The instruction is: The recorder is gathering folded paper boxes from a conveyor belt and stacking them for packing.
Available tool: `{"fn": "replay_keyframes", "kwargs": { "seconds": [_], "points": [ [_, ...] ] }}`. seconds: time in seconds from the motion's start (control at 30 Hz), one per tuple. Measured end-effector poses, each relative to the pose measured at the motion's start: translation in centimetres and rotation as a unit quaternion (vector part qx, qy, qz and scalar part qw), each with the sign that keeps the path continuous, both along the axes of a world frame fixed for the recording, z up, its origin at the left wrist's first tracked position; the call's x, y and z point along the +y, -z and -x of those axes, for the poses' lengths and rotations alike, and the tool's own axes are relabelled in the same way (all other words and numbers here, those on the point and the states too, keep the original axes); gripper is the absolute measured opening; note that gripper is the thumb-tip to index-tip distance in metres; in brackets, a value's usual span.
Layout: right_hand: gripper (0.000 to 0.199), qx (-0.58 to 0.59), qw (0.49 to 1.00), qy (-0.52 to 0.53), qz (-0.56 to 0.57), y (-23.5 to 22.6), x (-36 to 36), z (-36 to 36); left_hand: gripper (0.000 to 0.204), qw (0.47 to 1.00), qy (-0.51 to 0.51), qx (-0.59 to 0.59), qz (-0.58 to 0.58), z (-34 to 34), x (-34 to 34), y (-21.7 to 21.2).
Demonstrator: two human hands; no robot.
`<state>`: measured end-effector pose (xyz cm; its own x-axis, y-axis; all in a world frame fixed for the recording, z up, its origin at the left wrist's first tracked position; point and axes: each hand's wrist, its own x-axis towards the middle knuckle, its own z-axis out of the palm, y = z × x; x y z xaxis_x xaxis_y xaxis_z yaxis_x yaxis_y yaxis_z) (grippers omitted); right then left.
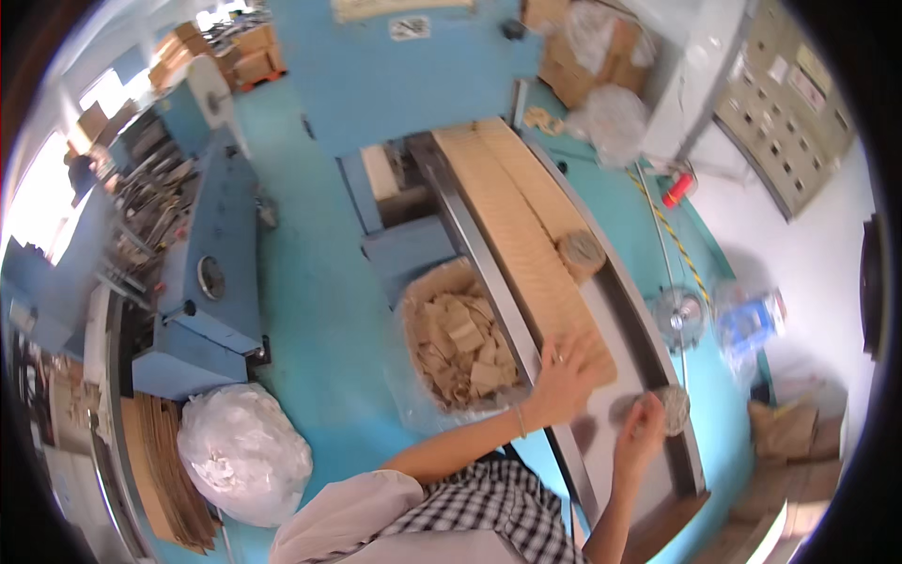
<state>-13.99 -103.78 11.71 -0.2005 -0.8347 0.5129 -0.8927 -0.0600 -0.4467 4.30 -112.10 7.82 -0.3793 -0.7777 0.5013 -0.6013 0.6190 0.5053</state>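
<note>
My left hand, grip spread wide, lies on the near end of a kraft-paper row along the metal trough; uneven pressure could topple it. My right hand curls by a grey round block; whether its grip holds that, I cannot tell.

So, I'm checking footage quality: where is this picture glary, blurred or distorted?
In the head view, glare washes out the bright white window at left; same view, the bare left hand looks slightly smeared; same view, fisheye distortion skews the beige metal cabinet, upper right.
</note>
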Motion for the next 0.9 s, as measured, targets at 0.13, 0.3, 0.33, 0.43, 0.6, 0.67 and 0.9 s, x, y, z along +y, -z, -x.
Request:
{"fn": "replay_keyframes", "kwargs": {
  "seconds": [0.13,0.3,0.33,0.43,0.6,0.67,0.9],
  "points": [
    [0.050,-0.202,0.964,-0.053,-0.165,0.5,-1.3,-3.8,0.080,0.999,-0.042,0.023,-0.021,-0.9,-0.6,-2.1],
    [0.067,-0.453,0.873,-0.091,-0.154,1.2,-1.6,-6.7,0.073,0.998,0.044,0.051,0.012,-4.1,-2.8,-1.0],
    [0.067,-0.457,0.871,-0.092,-0.154,1.0,-1.6,-7.4,0.071,0.999,-0.011,0.048,0.021,-5.4,-4.3,0.5],
    [0.073,-0.349,0.917,-0.078,-0.175,0.9,-1.4,-8.0,0.073,0.972,-0.211,0.083,0.058,-8.8,-11.2,2.1],
    [0.081,-0.238,0.952,-0.097,-0.165,2.5,-0.7,-7.9,0.089,0.919,-0.368,0.087,-0.111,-15.0,-21.4,1.4],
    [0.086,-0.286,0.933,-0.086,-0.199,1.8,-0.9,-8.0,0.093,0.917,-0.368,0.091,-0.126,-16.8,-24.0,1.7],
    [0.087,-0.244,0.951,-0.083,-0.171,0.9,-1.4,-8.0,0.095,0.908,-0.372,0.086,-0.174,-18.1,-27.2,0.2]
  ]
}}
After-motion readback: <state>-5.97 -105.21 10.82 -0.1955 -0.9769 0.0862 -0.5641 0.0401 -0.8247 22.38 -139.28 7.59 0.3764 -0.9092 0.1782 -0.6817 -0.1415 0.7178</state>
